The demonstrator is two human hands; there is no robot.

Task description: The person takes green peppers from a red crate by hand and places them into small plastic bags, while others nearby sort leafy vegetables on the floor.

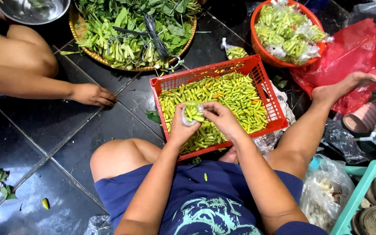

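Small clear bag (192, 113) of green chillies, held at frame centre above the red crate (257, 72). Left hand (182, 126) closed around the bag's body from 9 o'clock, fingers curled under it. Right hand (221, 118) at 3 o'clock, fingertips pinched on the bag's mouth; whether knot or twist, cannot tell. Crate beneath heaped with loose green chillies (231, 93), a few orange among them.

Judgement on doing it well: keep the bag over the crate so spills drop back in; steady the body with the left while the right gathers the neck tight above the chillies; avoid pinching pods into the closure.

Round red basket (257, 43) at 1 o'clock, full of filled bags. One filled bag (235, 52) on the floor between crate and basket. Red plastic bag (349, 56) at 2 o'clock, beside the person's own foot (353, 82). Woven tray of leafy greens (131, 39) at 11 o'clock. Metal bowl (31, 9) at 10 o'clock. Another person's hand (93, 94) flat on the dark tiles (44, 130) at 9 o'clock. Stray chilli (45, 203) at 8 o'clock.
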